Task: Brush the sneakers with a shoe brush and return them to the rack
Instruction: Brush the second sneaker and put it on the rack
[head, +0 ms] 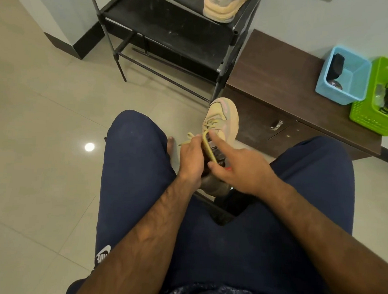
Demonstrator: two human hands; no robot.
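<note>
A tan sneaker [222, 117] is held low between my knees, toe pointing away toward the rack. My left hand [191, 160] grips a shoe brush [210, 147] with a yellow back and dark bristles, held against the sneaker's laces and opening. My right hand [238, 168] is at the brush's bristle side, index finger straight along it and thumb at its near end; its other fingers are hidden. The second tan sneaker [224, 7] stands on the upper shelf of the black shoe rack [171, 25].
A low brown cabinet [279, 72] stands right of the rack. On it are a blue basket [345, 75] holding a dark object and a tin, and a green basket [379, 96]. Beige floor tiles [46, 119] spread to the left. My navy-trousered legs fill the foreground.
</note>
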